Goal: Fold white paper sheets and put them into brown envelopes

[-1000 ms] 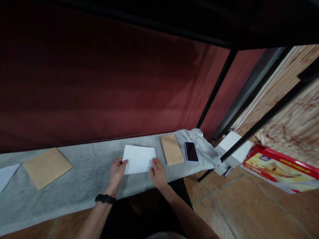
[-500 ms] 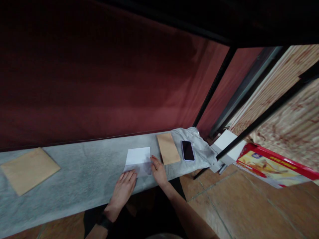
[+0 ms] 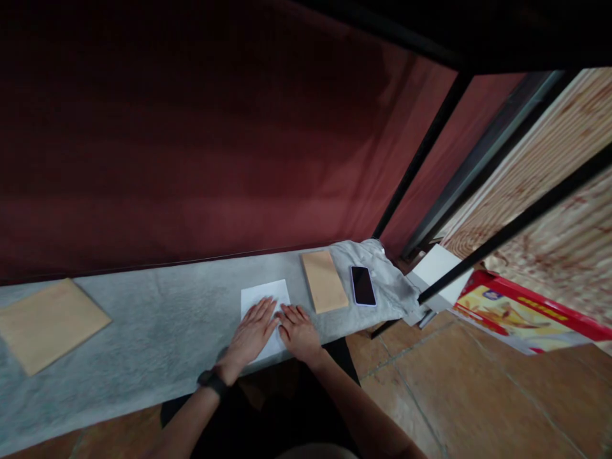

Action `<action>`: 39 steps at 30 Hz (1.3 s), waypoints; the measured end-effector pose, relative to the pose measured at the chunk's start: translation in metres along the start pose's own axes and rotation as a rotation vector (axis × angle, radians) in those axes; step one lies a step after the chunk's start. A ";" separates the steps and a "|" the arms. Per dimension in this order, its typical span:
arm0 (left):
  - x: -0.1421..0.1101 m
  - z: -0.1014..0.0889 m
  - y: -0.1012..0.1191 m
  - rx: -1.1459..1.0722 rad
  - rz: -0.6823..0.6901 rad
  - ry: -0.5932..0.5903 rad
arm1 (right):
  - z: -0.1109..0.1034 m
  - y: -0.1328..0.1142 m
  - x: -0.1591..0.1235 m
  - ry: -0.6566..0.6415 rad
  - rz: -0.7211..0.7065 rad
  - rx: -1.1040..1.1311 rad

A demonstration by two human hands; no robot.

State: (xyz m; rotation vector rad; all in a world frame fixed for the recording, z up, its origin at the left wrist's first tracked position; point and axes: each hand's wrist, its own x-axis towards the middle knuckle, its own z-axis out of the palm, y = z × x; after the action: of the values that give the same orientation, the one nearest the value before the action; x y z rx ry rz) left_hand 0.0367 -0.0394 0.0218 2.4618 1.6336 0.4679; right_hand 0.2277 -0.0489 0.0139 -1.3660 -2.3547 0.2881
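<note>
A white sheet of paper (image 3: 261,290) lies on the grey-covered table (image 3: 167,319) in front of me. Flat on its left and middle part rests my left hand (image 3: 255,325), fingers stretched out. My right hand (image 3: 297,328) lies on the paper's right side, fingers extended, its thumb close to the left hand. Together they cover much of the sheet, so any fold under them is hidden. A brown envelope-like paper piece (image 3: 325,280) is just right of the sheet. Beyond it lies a phone (image 3: 363,285) with a dark screen.
At the table's left end lies another brown paper piece (image 3: 55,325). A dark red wall panel (image 3: 215,191) rises behind the table. Black metal bars (image 3: 425,153) stand at the right. A red and yellow box (image 3: 526,312) and a white box (image 3: 440,271) are beside the table.
Both hands have moved onto the paper and now lie flat, closer together. The sheet's near part, earlier a raised or folded greyish section, now looks flat. The view has shifted slightly.
</note>
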 end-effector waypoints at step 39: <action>-0.083 0.000 -0.055 -0.351 -0.122 0.181 | -0.002 0.023 -0.011 0.077 0.028 0.331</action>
State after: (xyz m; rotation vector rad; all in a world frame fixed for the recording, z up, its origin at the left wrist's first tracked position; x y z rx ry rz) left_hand -0.0406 -0.0936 -0.0090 2.1034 1.5915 0.8970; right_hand 0.2511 -0.0474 0.0047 -1.2266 -2.1113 0.5935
